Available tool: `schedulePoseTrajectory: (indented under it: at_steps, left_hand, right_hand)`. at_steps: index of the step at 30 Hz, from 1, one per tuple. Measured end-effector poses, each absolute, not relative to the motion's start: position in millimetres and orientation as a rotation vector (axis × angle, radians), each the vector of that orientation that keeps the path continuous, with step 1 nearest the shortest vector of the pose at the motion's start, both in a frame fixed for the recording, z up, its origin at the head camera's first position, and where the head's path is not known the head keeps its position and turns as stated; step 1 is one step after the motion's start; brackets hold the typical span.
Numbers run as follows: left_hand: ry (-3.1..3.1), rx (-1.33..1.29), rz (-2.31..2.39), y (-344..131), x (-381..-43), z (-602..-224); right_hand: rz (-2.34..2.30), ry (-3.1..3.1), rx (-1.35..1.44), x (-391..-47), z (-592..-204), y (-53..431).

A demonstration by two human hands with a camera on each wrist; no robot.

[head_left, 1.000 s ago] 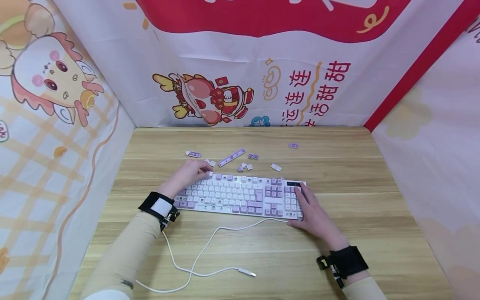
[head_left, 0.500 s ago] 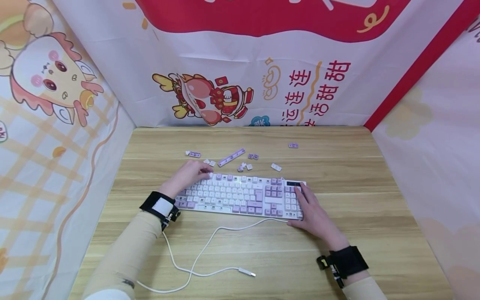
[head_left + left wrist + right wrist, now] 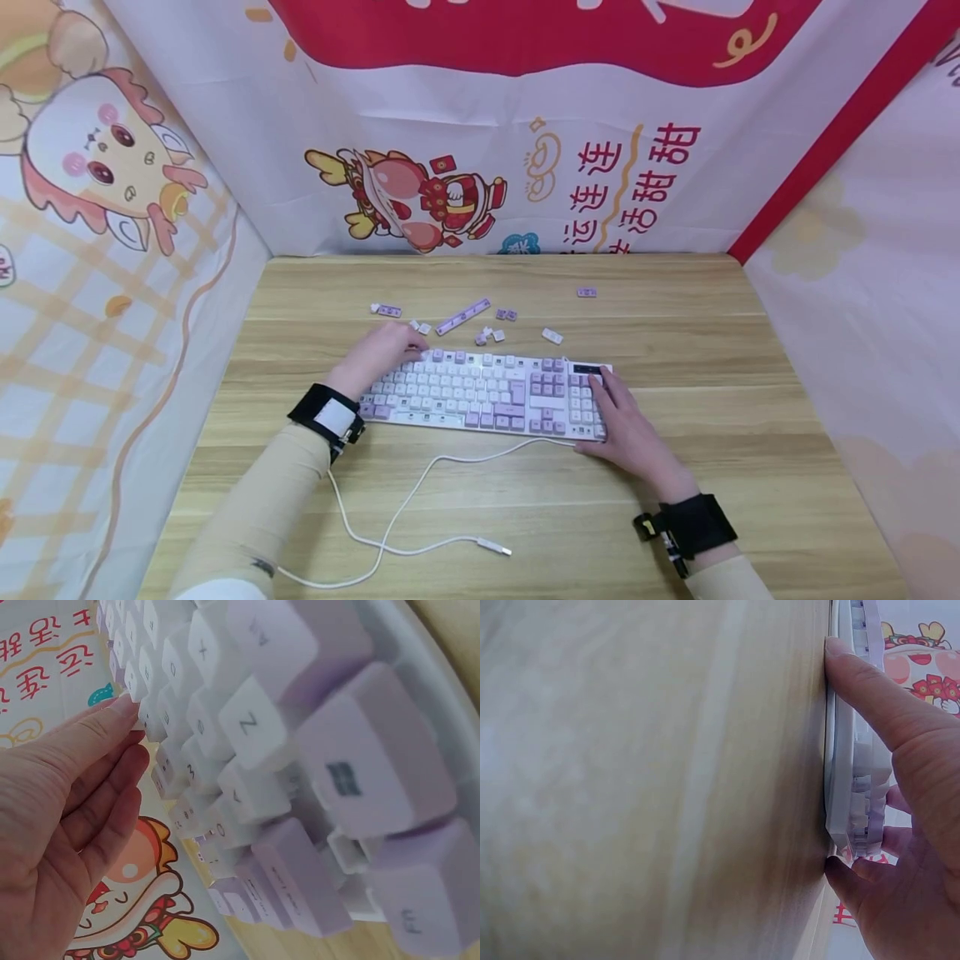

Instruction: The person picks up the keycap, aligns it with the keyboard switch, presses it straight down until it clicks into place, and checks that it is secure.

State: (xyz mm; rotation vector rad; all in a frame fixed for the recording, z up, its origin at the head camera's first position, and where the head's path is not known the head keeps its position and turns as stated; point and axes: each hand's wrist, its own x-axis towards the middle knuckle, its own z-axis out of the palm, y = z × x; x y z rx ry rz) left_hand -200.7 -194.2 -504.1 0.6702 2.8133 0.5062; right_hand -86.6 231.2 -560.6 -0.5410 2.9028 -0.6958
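Note:
A white and lilac keyboard (image 3: 457, 383) lies across the table. My left hand (image 3: 382, 352) reaches over its left end, pinching a small white keycap (image 3: 425, 355) at the top row between thumb and fingers. In the left wrist view, the thumb (image 3: 120, 709) meets the edge of the keys and mostly hides that keycap. My right hand (image 3: 628, 429) grips the keyboard's right end. Its thumb (image 3: 859, 671) lies along the front edge in the right wrist view, while the fingers reach over the number pad. A bare gap shows in the bottom key row.
Behind the keyboard lie a long lilac keycap (image 3: 463, 317), lilac keycaps (image 3: 389, 311), a lilac pair (image 3: 506, 315), a white keycap (image 3: 552, 336) and several small ones. Farther right is another lilac piece (image 3: 587, 292). A white cable (image 3: 416, 492) with a USB plug (image 3: 493, 547) curls in front.
My left hand and forearm have shifted slightly to the right, with the fingertips still at the top row. The right hand and the keyboard have stayed in place.

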Motion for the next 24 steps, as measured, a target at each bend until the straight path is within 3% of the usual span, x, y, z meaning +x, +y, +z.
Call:
schedulePoseTrajectory:
  at_steps: [24]
  left_hand:
    - [2.872, 0.612, 0.277, -178, -199, -492]
  right_hand:
    - [-0.692, 2.898, -0.537, -84, -558, 230]
